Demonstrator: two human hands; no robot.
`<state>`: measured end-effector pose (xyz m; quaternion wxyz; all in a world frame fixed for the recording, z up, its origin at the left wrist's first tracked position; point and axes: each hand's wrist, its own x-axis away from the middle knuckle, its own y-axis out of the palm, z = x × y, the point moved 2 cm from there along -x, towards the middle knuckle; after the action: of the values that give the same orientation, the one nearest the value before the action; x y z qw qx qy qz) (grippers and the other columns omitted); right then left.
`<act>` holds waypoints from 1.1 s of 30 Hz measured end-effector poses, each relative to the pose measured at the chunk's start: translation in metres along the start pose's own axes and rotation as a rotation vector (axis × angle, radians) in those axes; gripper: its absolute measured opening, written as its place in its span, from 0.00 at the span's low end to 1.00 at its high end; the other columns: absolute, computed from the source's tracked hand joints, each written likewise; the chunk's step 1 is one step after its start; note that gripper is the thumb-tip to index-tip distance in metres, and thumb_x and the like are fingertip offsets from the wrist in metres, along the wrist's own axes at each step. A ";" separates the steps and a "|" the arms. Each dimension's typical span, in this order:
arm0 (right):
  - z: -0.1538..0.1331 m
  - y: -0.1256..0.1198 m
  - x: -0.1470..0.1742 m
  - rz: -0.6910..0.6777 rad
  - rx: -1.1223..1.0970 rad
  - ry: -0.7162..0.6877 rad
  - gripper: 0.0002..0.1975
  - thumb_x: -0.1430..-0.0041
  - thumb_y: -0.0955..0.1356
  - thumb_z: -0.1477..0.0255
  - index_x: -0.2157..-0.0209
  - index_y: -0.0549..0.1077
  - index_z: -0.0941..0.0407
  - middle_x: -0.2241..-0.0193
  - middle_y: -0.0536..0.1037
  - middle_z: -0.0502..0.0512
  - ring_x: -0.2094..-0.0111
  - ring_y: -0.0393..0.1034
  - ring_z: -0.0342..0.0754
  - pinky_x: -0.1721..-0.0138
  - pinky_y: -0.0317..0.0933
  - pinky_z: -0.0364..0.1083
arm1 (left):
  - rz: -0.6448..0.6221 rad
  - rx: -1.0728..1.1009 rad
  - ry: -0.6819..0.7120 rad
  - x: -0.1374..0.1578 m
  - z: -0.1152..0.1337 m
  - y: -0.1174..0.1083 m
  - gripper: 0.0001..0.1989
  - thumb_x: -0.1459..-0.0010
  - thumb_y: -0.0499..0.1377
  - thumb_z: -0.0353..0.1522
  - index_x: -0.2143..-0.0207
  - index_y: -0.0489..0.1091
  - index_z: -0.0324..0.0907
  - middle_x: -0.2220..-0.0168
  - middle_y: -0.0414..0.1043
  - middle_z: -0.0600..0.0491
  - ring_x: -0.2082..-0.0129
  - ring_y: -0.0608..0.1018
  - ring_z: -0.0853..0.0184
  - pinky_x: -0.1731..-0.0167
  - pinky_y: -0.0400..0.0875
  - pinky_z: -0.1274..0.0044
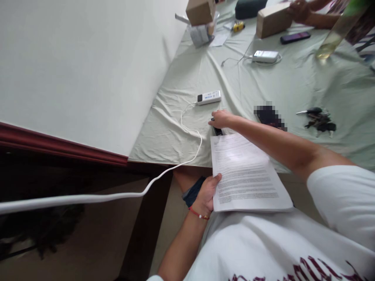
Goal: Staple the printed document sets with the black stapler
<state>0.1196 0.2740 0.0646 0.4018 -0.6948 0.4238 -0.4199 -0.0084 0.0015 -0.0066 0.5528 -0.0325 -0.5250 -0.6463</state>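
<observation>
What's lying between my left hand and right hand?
In the head view, the printed pages, held at their left edge by your left hand, then the black object under your right hand.

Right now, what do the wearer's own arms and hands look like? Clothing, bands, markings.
Left hand: no glove, a thin red bracelet with a small white bead at the wrist. Right hand: no glove, no band visible on that wrist. The right upper arm is in a plain white short sleeve.
</observation>
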 end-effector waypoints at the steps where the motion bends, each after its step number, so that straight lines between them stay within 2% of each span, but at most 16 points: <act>1: -0.001 -0.001 0.000 0.003 0.000 -0.004 0.30 0.30 0.65 0.56 0.35 0.71 0.60 0.39 0.75 0.70 0.38 0.68 0.65 0.45 0.66 0.54 | 0.000 -0.004 0.011 0.000 0.001 0.001 0.20 0.45 0.73 0.34 0.56 0.79 0.27 0.54 0.84 0.32 0.43 0.81 0.41 0.36 0.72 0.54; 5: -0.003 0.000 0.001 -0.002 -0.012 -0.017 0.30 0.30 0.66 0.56 0.36 0.71 0.60 0.39 0.75 0.70 0.38 0.68 0.66 0.44 0.66 0.54 | -0.013 -0.011 0.033 -0.004 0.004 0.003 0.20 0.46 0.74 0.34 0.56 0.79 0.27 0.55 0.84 0.32 0.44 0.82 0.41 0.37 0.73 0.54; 12: -0.001 0.018 -0.009 0.008 -0.060 -0.044 0.32 0.30 0.63 0.54 0.32 0.67 0.58 0.30 0.65 0.68 0.29 0.56 0.67 0.35 0.59 0.62 | 0.012 -0.028 0.046 -0.016 0.000 0.003 0.22 0.48 0.75 0.36 0.57 0.79 0.29 0.54 0.84 0.32 0.45 0.82 0.41 0.38 0.73 0.53; 17: 0.002 0.033 -0.017 0.019 -0.110 -0.034 0.32 0.26 0.57 0.54 0.29 0.64 0.55 0.25 0.57 0.64 0.26 0.50 0.66 0.31 0.51 0.69 | 0.049 -0.072 0.088 -0.020 -0.005 0.003 0.23 0.51 0.77 0.39 0.59 0.80 0.29 0.55 0.84 0.32 0.45 0.82 0.40 0.39 0.74 0.53; 22: 0.007 0.052 -0.012 0.080 -0.133 -0.045 0.31 0.24 0.54 0.59 0.27 0.59 0.54 0.23 0.52 0.61 0.24 0.44 0.62 0.28 0.39 0.72 | 0.086 -0.065 0.108 -0.026 -0.009 0.003 0.25 0.54 0.79 0.40 0.61 0.80 0.29 0.56 0.84 0.32 0.45 0.82 0.39 0.39 0.74 0.53; 26: 0.010 0.062 -0.008 0.192 -0.131 -0.096 0.29 0.25 0.55 0.65 0.27 0.60 0.55 0.24 0.55 0.59 0.24 0.44 0.59 0.27 0.35 0.72 | 0.094 -0.019 0.105 -0.027 -0.014 0.003 0.24 0.51 0.77 0.39 0.59 0.79 0.31 0.55 0.84 0.33 0.44 0.81 0.41 0.39 0.73 0.54; 29: 0.011 0.063 -0.007 0.209 -0.126 -0.103 0.28 0.26 0.56 0.66 0.29 0.63 0.54 0.25 0.58 0.59 0.24 0.46 0.58 0.27 0.35 0.73 | 0.061 0.050 0.073 -0.024 -0.020 0.000 0.25 0.49 0.76 0.39 0.54 0.79 0.33 0.52 0.84 0.35 0.43 0.81 0.42 0.38 0.72 0.54; 33: 0.009 0.062 -0.005 0.227 -0.154 -0.091 0.27 0.27 0.57 0.67 0.31 0.65 0.53 0.27 0.61 0.60 0.26 0.50 0.59 0.28 0.38 0.74 | 0.007 0.073 -0.028 -0.018 -0.031 -0.007 0.28 0.53 0.77 0.36 0.51 0.78 0.34 0.51 0.84 0.36 0.42 0.81 0.42 0.37 0.72 0.53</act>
<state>0.1109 0.2607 0.0039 0.4108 -0.6896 0.5119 -0.3061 0.0097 -0.0097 -0.0363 0.5484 -0.0232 -0.5557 -0.6244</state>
